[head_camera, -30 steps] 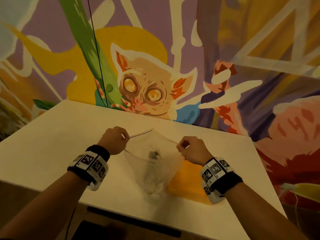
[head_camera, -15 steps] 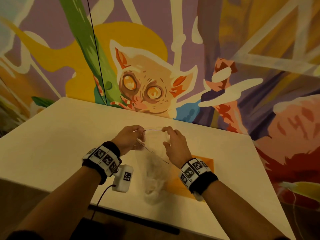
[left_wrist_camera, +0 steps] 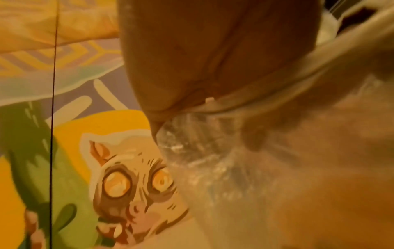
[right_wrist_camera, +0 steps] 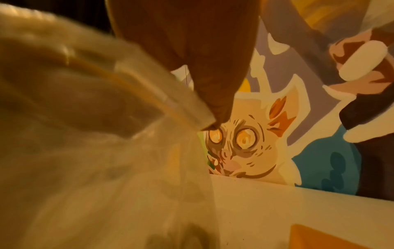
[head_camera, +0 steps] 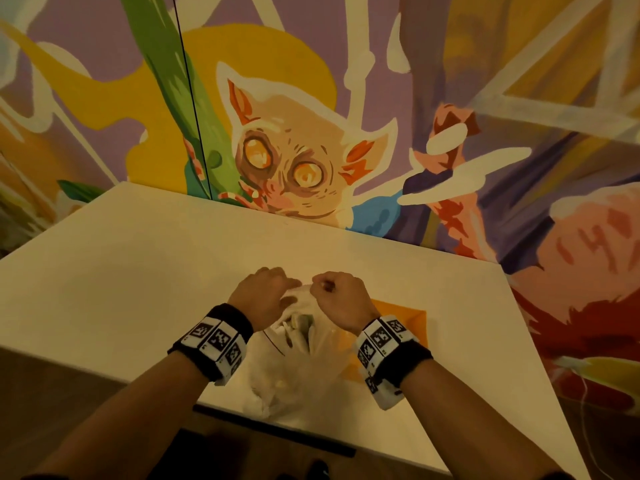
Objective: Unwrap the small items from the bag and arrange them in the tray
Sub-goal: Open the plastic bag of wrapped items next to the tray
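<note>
Progress is early, by my reading: every small item you can see still sits inside the clear plastic bag [head_camera: 294, 355], and none lies unwrapped on the orange tray [head_camera: 405, 315]. Your left hand [head_camera: 263, 296] pinches the bag's rim at about ten o'clock of its mouth; your right hand [head_camera: 341, 299] pinches the rim at about two o'clock, fingers curled. The two hands sit close together, so the mouth is gathered rather than wide. The bag hangs below and between your wrists, toward six o'clock, resting on the white table [head_camera: 138, 271]. The tray lies partly under the bag, at three o'clock of it. Opening, unwrapping and arranging all remain.
</note>
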Demonstrator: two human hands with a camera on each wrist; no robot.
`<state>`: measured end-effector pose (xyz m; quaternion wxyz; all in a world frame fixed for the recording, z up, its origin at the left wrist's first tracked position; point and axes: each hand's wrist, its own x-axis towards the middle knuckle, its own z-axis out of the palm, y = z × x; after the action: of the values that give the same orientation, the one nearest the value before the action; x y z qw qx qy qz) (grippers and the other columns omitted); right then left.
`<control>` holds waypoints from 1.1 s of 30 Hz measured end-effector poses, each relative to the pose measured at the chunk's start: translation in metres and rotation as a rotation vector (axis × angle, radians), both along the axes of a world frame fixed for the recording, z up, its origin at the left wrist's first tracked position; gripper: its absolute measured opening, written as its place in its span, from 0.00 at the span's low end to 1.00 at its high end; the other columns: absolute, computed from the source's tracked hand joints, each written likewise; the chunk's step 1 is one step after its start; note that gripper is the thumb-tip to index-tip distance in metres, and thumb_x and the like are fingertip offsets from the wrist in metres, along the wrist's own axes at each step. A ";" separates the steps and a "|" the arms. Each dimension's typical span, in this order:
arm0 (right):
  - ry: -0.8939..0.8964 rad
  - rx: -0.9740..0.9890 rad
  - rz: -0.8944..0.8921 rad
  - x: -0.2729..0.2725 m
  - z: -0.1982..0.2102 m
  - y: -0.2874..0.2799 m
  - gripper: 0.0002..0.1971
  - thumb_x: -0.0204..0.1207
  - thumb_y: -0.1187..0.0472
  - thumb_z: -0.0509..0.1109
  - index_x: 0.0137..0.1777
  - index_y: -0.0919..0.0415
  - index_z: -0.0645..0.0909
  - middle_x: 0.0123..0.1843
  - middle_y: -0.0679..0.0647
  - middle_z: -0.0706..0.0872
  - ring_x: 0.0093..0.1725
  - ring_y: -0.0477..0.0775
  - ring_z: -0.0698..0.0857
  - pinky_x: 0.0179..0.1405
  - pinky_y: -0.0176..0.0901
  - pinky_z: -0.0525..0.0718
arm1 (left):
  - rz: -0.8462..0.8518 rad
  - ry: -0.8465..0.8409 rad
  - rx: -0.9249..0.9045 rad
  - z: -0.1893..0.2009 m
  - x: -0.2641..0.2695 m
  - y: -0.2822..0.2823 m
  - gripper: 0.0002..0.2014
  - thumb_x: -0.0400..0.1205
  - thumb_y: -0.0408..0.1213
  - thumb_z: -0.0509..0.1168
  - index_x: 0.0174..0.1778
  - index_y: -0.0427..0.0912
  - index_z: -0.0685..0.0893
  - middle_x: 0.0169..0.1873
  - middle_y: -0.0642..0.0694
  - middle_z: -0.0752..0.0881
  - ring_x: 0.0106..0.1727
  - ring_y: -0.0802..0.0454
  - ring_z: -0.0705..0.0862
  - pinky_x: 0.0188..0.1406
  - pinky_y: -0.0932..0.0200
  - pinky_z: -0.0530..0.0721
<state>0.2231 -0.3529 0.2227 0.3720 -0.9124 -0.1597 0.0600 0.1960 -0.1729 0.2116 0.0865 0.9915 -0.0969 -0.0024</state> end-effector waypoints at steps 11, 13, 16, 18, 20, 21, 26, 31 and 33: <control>0.204 0.259 -0.022 -0.007 -0.025 0.003 0.21 0.88 0.60 0.56 0.33 0.58 0.79 0.30 0.49 0.80 0.29 0.47 0.78 0.29 0.37 0.76 | 0.184 0.054 -0.399 -0.019 -0.008 -0.001 0.14 0.88 0.52 0.49 0.51 0.51 0.77 0.47 0.52 0.80 0.50 0.45 0.79 0.51 0.49 0.76; 0.267 0.289 -0.058 -0.007 -0.027 0.008 0.22 0.89 0.55 0.54 0.31 0.56 0.75 0.27 0.50 0.76 0.26 0.48 0.75 0.28 0.40 0.74 | 0.163 -0.052 -0.253 -0.016 -0.017 -0.006 0.16 0.86 0.55 0.53 0.70 0.60 0.71 0.63 0.58 0.75 0.61 0.47 0.75 0.62 0.46 0.74; 0.522 0.546 -0.114 -0.006 -0.029 0.012 0.22 0.88 0.52 0.54 0.33 0.58 0.73 0.28 0.52 0.75 0.25 0.49 0.72 0.27 0.41 0.72 | 0.121 -0.031 -0.279 -0.014 -0.021 -0.011 0.14 0.87 0.52 0.55 0.66 0.59 0.78 0.57 0.56 0.84 0.58 0.47 0.82 0.57 0.49 0.79; 0.536 0.547 -0.118 -0.008 -0.033 0.011 0.21 0.88 0.50 0.56 0.36 0.59 0.77 0.29 0.52 0.78 0.27 0.50 0.75 0.30 0.43 0.76 | 0.148 0.047 -0.456 -0.023 -0.018 -0.010 0.11 0.89 0.46 0.54 0.47 0.54 0.81 0.38 0.54 0.85 0.44 0.46 0.83 0.46 0.53 0.81; 0.377 0.394 -0.102 -0.014 -0.036 0.009 0.14 0.85 0.50 0.61 0.47 0.60 0.80 0.37 0.52 0.81 0.34 0.49 0.79 0.41 0.49 0.82 | 0.208 0.123 -0.617 -0.034 -0.015 -0.006 0.16 0.89 0.42 0.53 0.38 0.49 0.79 0.32 0.52 0.81 0.37 0.46 0.80 0.40 0.56 0.76; 0.257 0.308 -0.106 -0.018 -0.034 0.006 0.13 0.83 0.50 0.65 0.55 0.60 0.78 0.43 0.52 0.81 0.38 0.48 0.80 0.46 0.50 0.83 | 0.234 0.141 -0.687 -0.037 -0.012 -0.005 0.17 0.90 0.41 0.52 0.36 0.47 0.78 0.31 0.51 0.80 0.36 0.46 0.78 0.39 0.56 0.74; 0.016 0.010 -0.059 -0.028 -0.034 -0.005 0.17 0.77 0.54 0.73 0.65 0.55 0.78 0.53 0.55 0.85 0.51 0.52 0.82 0.51 0.46 0.81 | 0.436 0.260 -1.030 -0.040 -0.006 -0.013 0.19 0.90 0.44 0.52 0.34 0.42 0.72 0.26 0.48 0.71 0.25 0.52 0.67 0.23 0.61 0.68; 0.291 0.372 -0.249 -0.023 -0.045 -0.005 0.13 0.85 0.64 0.61 0.42 0.64 0.85 0.29 0.55 0.82 0.26 0.56 0.82 0.29 0.49 0.85 | 0.445 0.191 -1.106 -0.038 -0.008 -0.017 0.20 0.88 0.50 0.54 0.38 0.39 0.74 0.32 0.44 0.74 0.32 0.48 0.72 0.35 0.55 0.72; 0.373 0.473 -0.289 -0.022 -0.053 -0.005 0.19 0.87 0.55 0.56 0.39 0.60 0.82 0.26 0.54 0.79 0.26 0.56 0.80 0.33 0.53 0.83 | 0.400 0.140 -0.830 -0.039 -0.015 -0.013 0.16 0.86 0.53 0.58 0.47 0.43 0.78 0.40 0.46 0.81 0.43 0.47 0.80 0.45 0.53 0.76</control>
<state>0.2012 -0.3582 0.1701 0.6011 -0.7872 0.0326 0.1340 0.1813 -0.1860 0.1730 0.4809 0.8698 0.1098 -0.0138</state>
